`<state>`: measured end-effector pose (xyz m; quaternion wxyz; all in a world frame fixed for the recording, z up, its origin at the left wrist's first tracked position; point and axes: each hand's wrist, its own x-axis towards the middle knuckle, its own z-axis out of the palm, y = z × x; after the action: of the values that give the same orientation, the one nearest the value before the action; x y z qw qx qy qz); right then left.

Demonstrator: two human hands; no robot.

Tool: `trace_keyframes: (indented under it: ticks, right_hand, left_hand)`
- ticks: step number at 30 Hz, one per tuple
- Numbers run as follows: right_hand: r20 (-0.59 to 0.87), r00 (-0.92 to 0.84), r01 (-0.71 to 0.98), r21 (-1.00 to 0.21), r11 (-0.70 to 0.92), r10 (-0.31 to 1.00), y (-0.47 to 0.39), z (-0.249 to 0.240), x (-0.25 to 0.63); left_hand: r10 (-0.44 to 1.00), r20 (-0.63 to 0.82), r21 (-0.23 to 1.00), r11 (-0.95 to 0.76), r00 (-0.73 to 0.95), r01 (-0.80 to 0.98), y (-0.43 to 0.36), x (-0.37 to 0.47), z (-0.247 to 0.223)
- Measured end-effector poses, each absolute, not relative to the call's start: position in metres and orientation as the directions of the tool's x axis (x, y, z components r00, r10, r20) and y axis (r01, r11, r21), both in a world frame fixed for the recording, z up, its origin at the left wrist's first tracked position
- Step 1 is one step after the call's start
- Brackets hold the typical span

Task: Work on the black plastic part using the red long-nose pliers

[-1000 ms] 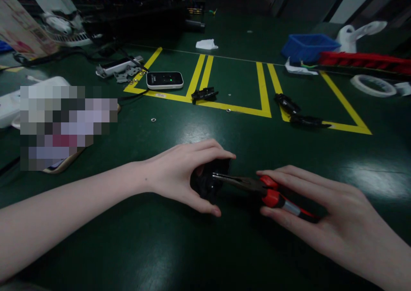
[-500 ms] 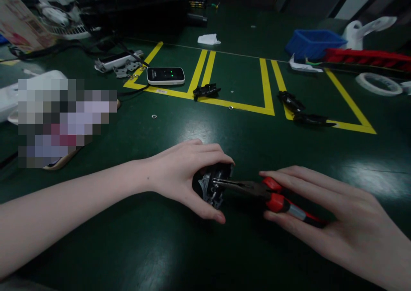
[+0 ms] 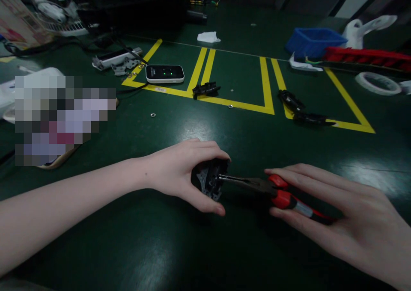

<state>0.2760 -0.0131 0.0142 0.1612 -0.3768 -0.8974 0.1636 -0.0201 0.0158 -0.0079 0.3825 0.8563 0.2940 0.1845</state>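
My left hand is wrapped round a black plastic part, thumb in front and fingers behind, holding it low over the green table. In my right hand are long-nose pliers with red handles, gripped between the fingers and thumb. Their dark jaws point left, and the tips reach the inner side of the black part. Whether the tips pinch something there is too small to tell.
Black plastic pieces lie along the yellow tape lines. Small metal rings sit nearby. Behind are a white-edged device with green lights and a blue bin. A tape roll is at right, a blurred-out object at left.
The pliers and my right hand have shifted slightly right, and the tips sit nearer the part's right edge. My left hand keeps its hold with a small tilt.
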Motion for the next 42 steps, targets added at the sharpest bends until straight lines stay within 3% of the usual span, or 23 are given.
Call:
trace_keyframes:
  ticks: [12,32,42]
  right_hand:
    - [0.191,-0.662,0.644,-0.351,0.68,0.725,-0.0133,0.0129,0.2796]
    - [0.181,-0.651,0.624,-0.425,0.656,0.737,-0.0135,0.0149,0.2796]
    - [0.19,-0.663,0.639,-0.359,0.68,0.724,-0.0145,0.0136,0.2831]
  left_hand:
    - [0.638,0.088,0.799,-0.503,0.765,0.328,0.0196,-0.0207,-0.0082]
    - [0.638,0.101,0.772,-0.534,0.763,0.345,0.0158,-0.0203,-0.0069]
    - [0.635,0.12,0.778,-0.538,0.764,0.325,0.0164,-0.02,-0.0076]
